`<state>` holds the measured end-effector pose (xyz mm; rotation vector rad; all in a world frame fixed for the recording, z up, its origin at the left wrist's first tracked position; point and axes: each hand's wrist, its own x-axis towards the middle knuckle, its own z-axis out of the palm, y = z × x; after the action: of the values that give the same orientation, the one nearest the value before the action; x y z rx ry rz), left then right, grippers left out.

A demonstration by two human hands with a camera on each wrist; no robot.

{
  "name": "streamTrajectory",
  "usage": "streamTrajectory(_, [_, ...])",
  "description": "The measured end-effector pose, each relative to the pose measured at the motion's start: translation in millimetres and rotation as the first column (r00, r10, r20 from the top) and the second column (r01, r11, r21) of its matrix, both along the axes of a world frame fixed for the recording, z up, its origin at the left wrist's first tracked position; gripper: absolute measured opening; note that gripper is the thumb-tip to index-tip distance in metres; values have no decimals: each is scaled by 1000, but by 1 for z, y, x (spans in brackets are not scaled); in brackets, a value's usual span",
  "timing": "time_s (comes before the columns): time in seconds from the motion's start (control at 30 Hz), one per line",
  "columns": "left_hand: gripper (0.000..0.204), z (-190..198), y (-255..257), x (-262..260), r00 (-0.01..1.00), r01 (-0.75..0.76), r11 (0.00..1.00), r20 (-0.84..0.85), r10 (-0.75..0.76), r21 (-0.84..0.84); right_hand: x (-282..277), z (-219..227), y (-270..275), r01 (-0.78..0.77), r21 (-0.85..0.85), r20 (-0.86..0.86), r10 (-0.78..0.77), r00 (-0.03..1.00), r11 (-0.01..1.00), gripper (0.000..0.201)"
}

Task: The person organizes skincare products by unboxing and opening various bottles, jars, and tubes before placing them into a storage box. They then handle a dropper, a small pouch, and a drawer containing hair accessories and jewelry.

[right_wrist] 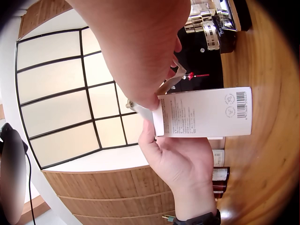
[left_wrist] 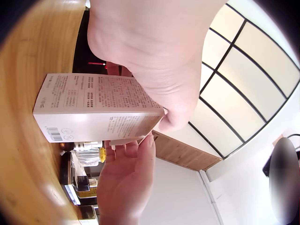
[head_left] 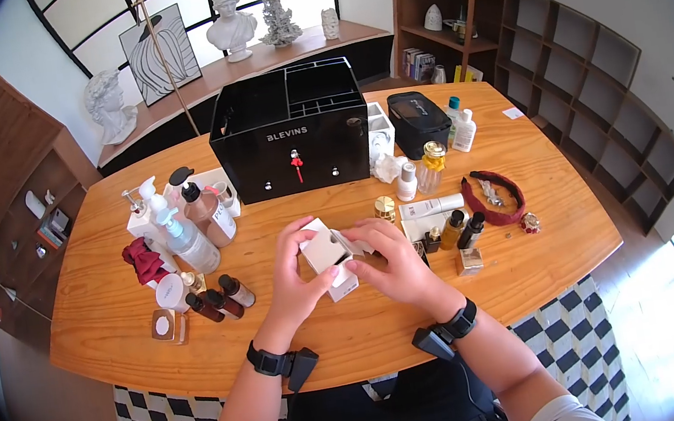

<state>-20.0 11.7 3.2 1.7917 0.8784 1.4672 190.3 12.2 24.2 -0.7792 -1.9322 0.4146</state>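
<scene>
A white carton (head_left: pixel 342 285) with its top flaps raised stands near the table's front middle. Printed text and a barcode cover its sides in the left wrist view (left_wrist: pixel 93 110) and the right wrist view (right_wrist: pixel 206 112). The left hand (head_left: pixel 296 276) grips the carton from the left, its thumb at the upper edge. From the right, the right hand (head_left: pixel 392 263) pinches the carton's open top at a flap, thumb close to the left thumb. What lies inside the carton cannot be made out.
A black organizer (head_left: pixel 292 156) stands behind the hands. Pump bottles (head_left: pixel 190 240) and small brown bottles (head_left: pixel 236 290) are on the left. To the right are a cream tube (head_left: pixel 431 207), dark bottles (head_left: pixel 471 230), a red headband (head_left: pixel 516 194) and a black case (head_left: pixel 419 123).
</scene>
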Motion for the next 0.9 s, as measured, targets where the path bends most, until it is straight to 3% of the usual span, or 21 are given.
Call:
streamTrajectory(0.07, [43,-1,0,1,965,129,991,233,-117,-38,0,1,-1,0,13,1,0,1000,1000,34])
streamTrajectory(0.17, [40,-6,-2,-1,919,188,980,363,-152,-66,3,-2,1,-9,121,71,1,997,993,27])
streamTrajectory(0.27, [38,-14,0,-4,940,168,984,310,-144,-51,-1,-3,-4,-8,1,-7,8,1000,1000,18])
streamTrajectory(0.3, [38,-16,0,-5,947,162,986,288,-144,-37,-1,-2,-4,3,42,3,-3,1000,999,16])
streamTrajectory(0.4, [45,-12,-6,2,885,199,977,441,-148,-71,-1,0,-2,49,133,8,-51,999,990,12])
streamTrajectory(0.47, [58,-3,-7,6,897,199,971,423,-127,-131,0,0,-2,96,154,-24,-93,995,983,10])
streamTrajectory(0.53, [69,-3,-3,4,905,242,950,399,-149,-195,2,-3,0,138,69,-77,-132,988,988,11])
streamTrajectory(0.63, [60,-7,-2,-1,951,297,869,204,-231,-396,6,-3,3,143,-99,-158,-157,975,985,15])
streamTrajectory(0.67, [62,-1,-5,1,936,337,816,262,-236,-470,8,-3,5,125,-119,-172,-145,974,985,16])
streamTrajectory(0.8, [72,1,-12,14,981,185,872,27,-194,-453,10,16,1,105,-270,-113,-140,984,957,24])
streamTrajectory(0.9, [69,1,-11,17,992,25,904,-100,-75,-427,13,17,-1,103,-235,-68,-122,990,966,33])
